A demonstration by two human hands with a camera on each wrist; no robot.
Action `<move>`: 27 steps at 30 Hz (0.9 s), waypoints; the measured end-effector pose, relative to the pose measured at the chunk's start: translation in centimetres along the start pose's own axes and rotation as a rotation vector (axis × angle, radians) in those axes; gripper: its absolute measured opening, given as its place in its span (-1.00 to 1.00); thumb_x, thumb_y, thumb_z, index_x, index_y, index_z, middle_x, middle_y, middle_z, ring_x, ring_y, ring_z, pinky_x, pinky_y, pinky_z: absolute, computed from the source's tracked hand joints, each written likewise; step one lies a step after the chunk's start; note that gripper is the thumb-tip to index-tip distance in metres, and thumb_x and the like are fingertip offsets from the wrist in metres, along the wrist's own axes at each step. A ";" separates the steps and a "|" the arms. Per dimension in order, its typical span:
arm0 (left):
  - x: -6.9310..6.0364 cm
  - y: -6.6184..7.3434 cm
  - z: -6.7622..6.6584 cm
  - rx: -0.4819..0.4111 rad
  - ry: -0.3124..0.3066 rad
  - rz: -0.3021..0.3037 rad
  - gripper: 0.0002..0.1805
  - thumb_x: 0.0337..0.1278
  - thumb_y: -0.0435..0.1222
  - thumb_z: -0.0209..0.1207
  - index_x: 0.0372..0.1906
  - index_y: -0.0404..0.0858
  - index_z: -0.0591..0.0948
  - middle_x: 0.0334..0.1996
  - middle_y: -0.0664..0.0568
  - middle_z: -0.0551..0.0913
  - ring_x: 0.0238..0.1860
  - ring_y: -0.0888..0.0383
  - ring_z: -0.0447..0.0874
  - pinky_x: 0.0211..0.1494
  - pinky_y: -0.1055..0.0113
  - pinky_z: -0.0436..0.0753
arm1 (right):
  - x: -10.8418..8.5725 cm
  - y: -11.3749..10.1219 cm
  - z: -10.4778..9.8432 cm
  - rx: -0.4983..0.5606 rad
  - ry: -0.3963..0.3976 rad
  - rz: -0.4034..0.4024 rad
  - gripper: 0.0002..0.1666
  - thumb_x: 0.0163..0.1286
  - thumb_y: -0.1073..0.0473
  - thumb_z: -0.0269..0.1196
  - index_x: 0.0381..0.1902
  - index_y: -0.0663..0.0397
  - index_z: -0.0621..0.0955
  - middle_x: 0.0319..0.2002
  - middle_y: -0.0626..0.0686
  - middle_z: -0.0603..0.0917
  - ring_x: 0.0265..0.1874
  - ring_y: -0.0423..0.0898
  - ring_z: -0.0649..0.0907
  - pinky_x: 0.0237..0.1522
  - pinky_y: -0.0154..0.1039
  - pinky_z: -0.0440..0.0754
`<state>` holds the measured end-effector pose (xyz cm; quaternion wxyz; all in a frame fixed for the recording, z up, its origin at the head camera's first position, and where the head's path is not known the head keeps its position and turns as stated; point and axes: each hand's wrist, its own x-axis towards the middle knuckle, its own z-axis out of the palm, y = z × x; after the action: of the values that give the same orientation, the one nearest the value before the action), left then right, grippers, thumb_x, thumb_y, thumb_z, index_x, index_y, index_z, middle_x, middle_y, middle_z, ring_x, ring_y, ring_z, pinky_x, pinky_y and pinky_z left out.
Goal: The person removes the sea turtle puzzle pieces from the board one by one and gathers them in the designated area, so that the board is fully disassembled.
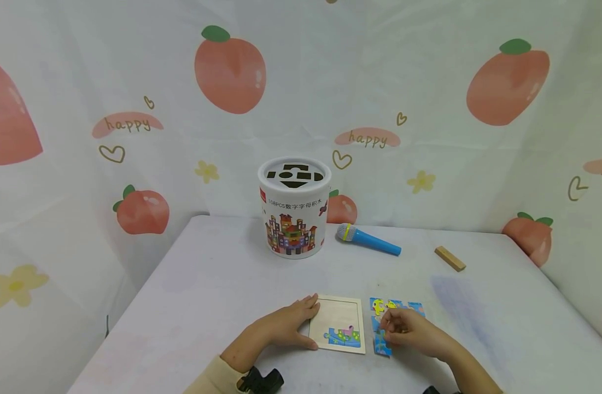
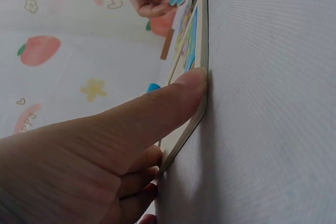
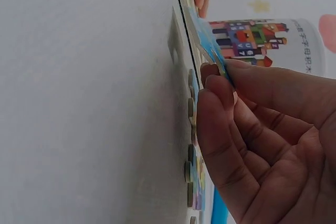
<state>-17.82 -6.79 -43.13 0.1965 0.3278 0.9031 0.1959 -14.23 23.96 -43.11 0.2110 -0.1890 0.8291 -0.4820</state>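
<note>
My left hand (image 1: pixel 292 323) holds the left side of a square wooden puzzle tray (image 1: pixel 336 311), the thumb on its near edge and the fingers at its left edge. Joined blue and green puzzle pieces (image 1: pixel 347 340) with a pink figure lie in the tray's near right corner. Just right of the tray, my right hand (image 1: pixel 413 331) pinches a blue puzzle piece (image 3: pixel 206 38) between thumb and fingertips, tilted above the table. Loose picture pieces (image 1: pixel 378 307) lie beside and beyond this hand, which partly hides them.
A white lidded bucket (image 1: pixel 294 219) with shaped holes in its top stands at the back. To its right lie a blue toy microphone (image 1: pixel 372 241) and a small wooden block (image 1: pixel 450 259). A fruit-printed cloth (image 1: pixel 301 71) hangs behind the white table (image 1: pixel 222 284).
</note>
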 end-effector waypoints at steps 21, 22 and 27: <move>0.0 0.1 0.0 -0.007 -0.004 -0.012 -0.03 -0.15 0.07 0.33 0.39 -0.24 0.23 0.47 0.02 0.03 0.48 0.12 -0.04 0.48 0.18 0.09 | 0.1 0.2 0.5 -0.093 0.064 0.048 -0.76 0.21 0.17 0.29 -0.28 0.23 0.53 -0.42 0.01 0.55 -0.48 -0.27 0.49 -0.45 -0.41 0.50; 0.0 0.0 0.0 -0.006 -0.003 -0.010 -0.03 -0.15 0.07 0.33 0.39 -0.24 0.23 0.47 0.02 0.02 0.48 0.12 -0.04 0.48 0.18 0.09 | 0.1 0.2 0.5 -0.096 0.067 0.049 -0.76 0.20 0.17 0.30 -0.28 0.23 0.53 -0.42 0.01 0.55 -0.48 -0.27 0.49 -0.45 -0.41 0.50; 0.0 0.0 0.0 -0.005 -0.001 -0.006 -0.03 -0.14 0.07 0.33 0.39 -0.25 0.22 0.47 0.01 0.02 0.48 0.11 -0.04 0.48 0.18 0.09 | 0.0 0.2 0.6 -0.088 0.077 0.039 -0.76 0.18 0.21 0.31 -0.29 0.26 0.53 -0.43 0.01 0.54 -0.48 -0.28 0.48 -0.46 -0.41 0.49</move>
<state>-17.84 -6.79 -43.19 0.1983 0.3248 0.9035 0.1972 -13.90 23.62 -43.55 0.1799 -0.1634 0.8605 -0.4477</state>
